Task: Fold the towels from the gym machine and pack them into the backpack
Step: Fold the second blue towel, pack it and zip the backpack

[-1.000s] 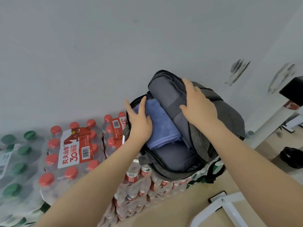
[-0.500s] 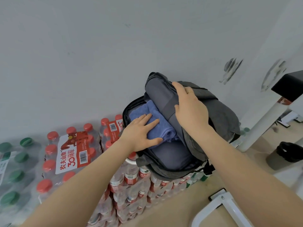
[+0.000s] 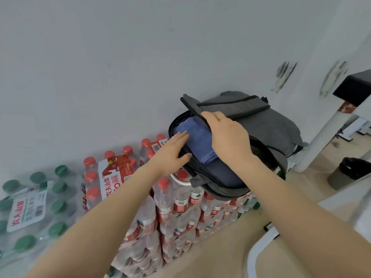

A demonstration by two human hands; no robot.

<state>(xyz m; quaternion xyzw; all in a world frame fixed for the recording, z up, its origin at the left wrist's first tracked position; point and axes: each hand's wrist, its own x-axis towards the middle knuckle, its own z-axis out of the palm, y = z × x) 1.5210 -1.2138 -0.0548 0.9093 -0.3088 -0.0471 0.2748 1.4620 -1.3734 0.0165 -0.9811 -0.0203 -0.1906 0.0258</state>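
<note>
A grey backpack [image 3: 281,133] lies open on a stack of bottled-water packs against the wall. A folded blue towel [image 3: 197,137] sits inside its main compartment. My left hand [image 3: 173,151] lies flat with straight fingers on the towel's left end, at the backpack's rim. My right hand [image 3: 226,135] grips the edge of the backpack's front flap [image 3: 226,106] and holds it lifted above the towel. The towel's right part is hidden behind that hand.
Shrink-wrapped packs of red-capped bottles [image 3: 112,173] and green-capped bottles [image 3: 34,205] lie to the left and under the backpack. A white gym machine frame [image 3: 329,133] stands on the right, with a dark bin [image 3: 349,173] on the floor by it.
My right hand has lifted the backpack flap higher. My left hand has slid toward the towel's left end and flattened. The camera view has shifted, so the backpack sits further right.
</note>
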